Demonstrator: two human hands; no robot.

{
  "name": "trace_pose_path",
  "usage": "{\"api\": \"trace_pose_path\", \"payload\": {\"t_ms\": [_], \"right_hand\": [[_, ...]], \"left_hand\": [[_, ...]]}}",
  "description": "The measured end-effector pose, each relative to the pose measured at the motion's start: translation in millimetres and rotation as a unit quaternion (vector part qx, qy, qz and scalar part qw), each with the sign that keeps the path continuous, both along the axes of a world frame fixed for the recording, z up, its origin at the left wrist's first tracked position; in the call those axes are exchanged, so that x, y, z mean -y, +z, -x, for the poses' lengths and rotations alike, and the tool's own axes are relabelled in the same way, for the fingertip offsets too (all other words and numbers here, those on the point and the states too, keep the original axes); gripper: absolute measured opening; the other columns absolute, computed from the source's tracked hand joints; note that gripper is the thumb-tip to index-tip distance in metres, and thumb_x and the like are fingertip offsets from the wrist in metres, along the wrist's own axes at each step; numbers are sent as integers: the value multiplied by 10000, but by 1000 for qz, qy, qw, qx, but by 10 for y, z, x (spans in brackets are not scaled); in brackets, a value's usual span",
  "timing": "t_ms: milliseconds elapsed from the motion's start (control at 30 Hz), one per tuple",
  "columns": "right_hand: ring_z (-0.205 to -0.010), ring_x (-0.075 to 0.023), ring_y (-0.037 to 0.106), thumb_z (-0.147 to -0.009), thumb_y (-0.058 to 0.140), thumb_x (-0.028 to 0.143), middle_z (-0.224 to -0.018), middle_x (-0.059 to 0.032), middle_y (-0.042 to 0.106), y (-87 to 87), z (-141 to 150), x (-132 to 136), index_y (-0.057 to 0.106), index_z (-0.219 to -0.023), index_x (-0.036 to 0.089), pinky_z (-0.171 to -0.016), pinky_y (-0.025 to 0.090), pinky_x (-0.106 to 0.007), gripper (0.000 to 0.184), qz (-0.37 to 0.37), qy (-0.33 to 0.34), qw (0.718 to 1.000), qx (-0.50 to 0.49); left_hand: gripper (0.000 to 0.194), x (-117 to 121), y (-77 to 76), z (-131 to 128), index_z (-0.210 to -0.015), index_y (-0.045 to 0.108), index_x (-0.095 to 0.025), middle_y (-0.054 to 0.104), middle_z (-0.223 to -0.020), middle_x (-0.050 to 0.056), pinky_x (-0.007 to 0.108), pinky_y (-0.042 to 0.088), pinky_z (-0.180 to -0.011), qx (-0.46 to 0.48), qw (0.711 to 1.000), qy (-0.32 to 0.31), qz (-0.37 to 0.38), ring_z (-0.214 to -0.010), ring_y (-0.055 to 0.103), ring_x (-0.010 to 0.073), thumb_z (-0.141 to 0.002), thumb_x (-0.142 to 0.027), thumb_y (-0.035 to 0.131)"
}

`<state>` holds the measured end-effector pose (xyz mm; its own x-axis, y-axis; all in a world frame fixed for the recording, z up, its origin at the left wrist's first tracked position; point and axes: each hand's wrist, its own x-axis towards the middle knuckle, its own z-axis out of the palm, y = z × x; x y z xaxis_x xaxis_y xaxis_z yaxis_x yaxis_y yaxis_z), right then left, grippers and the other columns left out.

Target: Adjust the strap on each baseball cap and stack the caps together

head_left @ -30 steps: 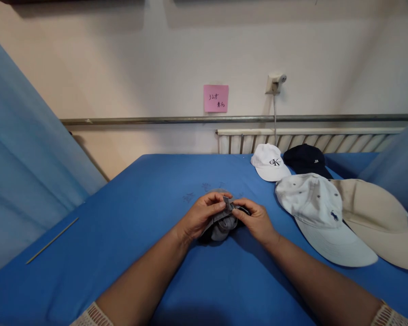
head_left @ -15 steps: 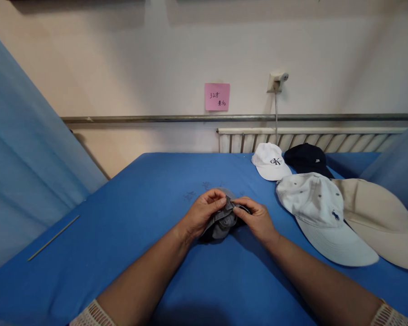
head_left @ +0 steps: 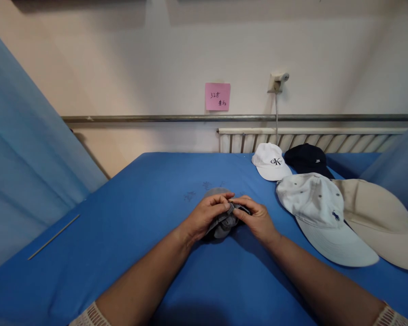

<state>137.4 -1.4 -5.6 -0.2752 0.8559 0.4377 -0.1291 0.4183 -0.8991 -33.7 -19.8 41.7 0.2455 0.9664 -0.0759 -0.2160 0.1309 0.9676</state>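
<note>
Lightly creased blue cloth (head_left: pixel 129 203), left hand (head_left: pixel 204 216), right hand (head_left: pixel 259 221), both pinching a folded grey fabric cap (head_left: pixel 221 230)

- Wall (head_left: pixel 122 59): pale, shadowed along the top.
- Note (head_left: pixel 217 105): pink, square, handwritten, stuck to the wall.
- Pipe (head_left: pixel 170 118): metal, runs level along the wall.
- Socket (head_left: pixel 272 85): plug inserted; cord (head_left: pixel 276 107) hangs past the pipe.
- Radiator (head_left: pixel 309 131): off-white, ribbed, below the pipe.
- Left curtain (head_left: pixel 30 158), right curtain (head_left: pixel 394 158): both blue.
- Table (head_left: pixel 139 194): blue-covered.

Gray fabric cap (head_left: pixel 221 231), bunched, partly hidden, near view's middle.
</note>
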Motion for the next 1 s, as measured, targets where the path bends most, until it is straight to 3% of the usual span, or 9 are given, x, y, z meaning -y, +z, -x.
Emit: {"api": "trace_pose_path", "payload": {"t_ms": [133, 433, 667, 833, 1000], "right_hand": [[-931, -189, 614, -801, 706, 340, -957, -34, 655, -25, 11, -2, 736, -1040, 282, -842, 493, -333, 248, -2, -5, 1000, 13], [-853, -189, 621, -772, 733, 331, -903, -37, 654, -48, 20, 2, 748, -991, 274, -782, 500, -331, 227, -34, -27, 998, 47], [-879, -191, 626, -775, 737, 320, -916, -36, 669, -58, 20, -3, 744, -991, 278, -784, 495, -328, 220, -54, -12, 997, 45], [-882, -198, 629, -783, 729, 316, -912, -39, 672, -47, 22, -6, 739, -986, 267, -799, 495, -336, 209, -55, -22, 997, 51], [-889, -195, 636, -767, 741, 303, -934, -32, 676, -60, 33, -3, 724, -966, 249, -820, 499, -333, 208, -29, -30, 999, 32]], "left_hand": [[142, -24, -22, 14, -648, 635, -144, 572, -1298, 111, 356, 445, -904, -27, 999, 26, 4, -1063, 577, 246, -664, -247, 731], [155, -8, 17, 16, -602, 582, -155, 589, -1263, 137, 389, 420, -960, -165, 983, 53, -68, -1163, 544, 286, -664, -248, 690], [220, -49, -48, 75, -582, 587, -140, 609, -1245, 122, 331, 476, -851, -97, 995, -6, -5, -1033, 606, 233, -649, -267, 753], [248, -54, -71, 59, -599, 649, -131, 638, -1172, 115, 302, 490, -797, -53, 998, 8, 20, -924, 632, 190, -624, -310, 819], [298, -54, -87, 39, -644, 652, -124, 682, -954, 93, 249, 485, -665, -19, 999, 18, 43, -724, 612, 125, -622, -354, 840]]}}
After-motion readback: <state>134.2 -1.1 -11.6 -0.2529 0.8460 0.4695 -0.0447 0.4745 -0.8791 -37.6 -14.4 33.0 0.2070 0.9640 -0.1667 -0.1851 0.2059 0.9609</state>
